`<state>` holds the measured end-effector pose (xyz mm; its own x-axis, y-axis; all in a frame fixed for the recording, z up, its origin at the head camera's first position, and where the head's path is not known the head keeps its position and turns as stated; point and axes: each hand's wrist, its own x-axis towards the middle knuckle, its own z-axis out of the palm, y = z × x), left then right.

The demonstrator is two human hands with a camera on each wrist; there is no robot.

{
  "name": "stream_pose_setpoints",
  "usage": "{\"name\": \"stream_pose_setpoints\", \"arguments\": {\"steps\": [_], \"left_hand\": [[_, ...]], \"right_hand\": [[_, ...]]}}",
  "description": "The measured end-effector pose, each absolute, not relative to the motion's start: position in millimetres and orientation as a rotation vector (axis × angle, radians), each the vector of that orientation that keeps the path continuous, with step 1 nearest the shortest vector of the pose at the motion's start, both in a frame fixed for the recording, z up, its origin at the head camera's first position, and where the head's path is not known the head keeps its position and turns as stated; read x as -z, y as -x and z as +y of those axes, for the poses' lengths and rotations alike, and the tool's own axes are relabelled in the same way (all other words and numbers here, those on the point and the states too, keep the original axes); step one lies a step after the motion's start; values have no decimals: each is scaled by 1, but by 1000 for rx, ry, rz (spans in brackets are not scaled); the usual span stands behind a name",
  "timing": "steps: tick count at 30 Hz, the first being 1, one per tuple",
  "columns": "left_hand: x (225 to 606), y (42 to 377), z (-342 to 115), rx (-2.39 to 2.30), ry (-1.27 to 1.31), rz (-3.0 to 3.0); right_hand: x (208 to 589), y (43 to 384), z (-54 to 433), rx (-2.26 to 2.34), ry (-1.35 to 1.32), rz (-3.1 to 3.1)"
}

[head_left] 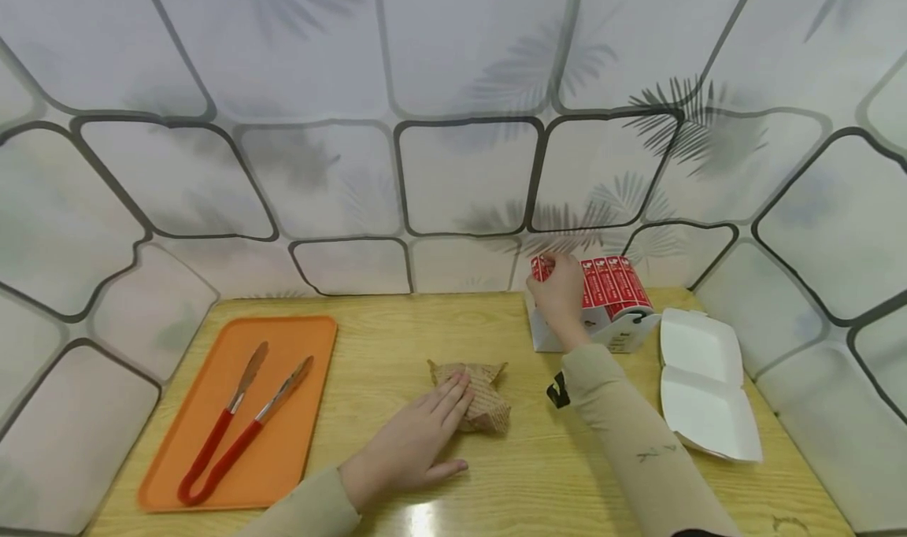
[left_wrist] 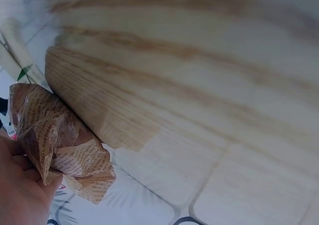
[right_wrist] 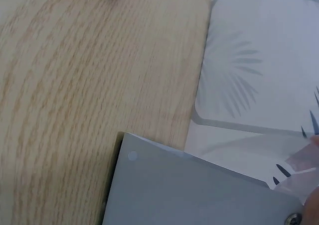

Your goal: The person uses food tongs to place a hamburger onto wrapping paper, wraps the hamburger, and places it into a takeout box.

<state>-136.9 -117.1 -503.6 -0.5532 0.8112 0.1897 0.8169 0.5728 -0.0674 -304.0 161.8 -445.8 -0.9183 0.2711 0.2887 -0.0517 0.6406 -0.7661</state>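
Note:
A package wrapped in brown printed paper (head_left: 490, 407) sits on the table in the head view, its corners folded outward. My left hand (head_left: 414, 438) rests on its left side with the fingers straight and the thumb apart. The left wrist view shows the crumpled, lettered wrapping (left_wrist: 75, 153) close up. At the back right, my right hand (head_left: 561, 289) reaches over a pale dispenser box (head_left: 544, 336) holding red label strips (head_left: 615, 281). Its thumb and fingers pinch the end of a red label strip at the left. A translucent piece (right_wrist: 301, 172) shows beside the fingertips in the right wrist view.
An orange tray (head_left: 234, 344) at the left carries red-handled tongs (head_left: 230, 442). An opened white takeaway box (head_left: 708, 411) lies right of the dispenser. A small black item (head_left: 558, 391) shows beside the right sleeve. Patterned walls (head_left: 468, 175) enclose the wooden table (head_left: 383, 332).

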Motion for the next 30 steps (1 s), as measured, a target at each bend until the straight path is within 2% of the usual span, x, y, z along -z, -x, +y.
{"name": "stream_pose_setpoints", "arguments": {"steps": [30], "left_hand": [[505, 138, -117, 37, 1370, -2630]], "right_hand": [[450, 306, 168, -1250, 174, -2172]]}}
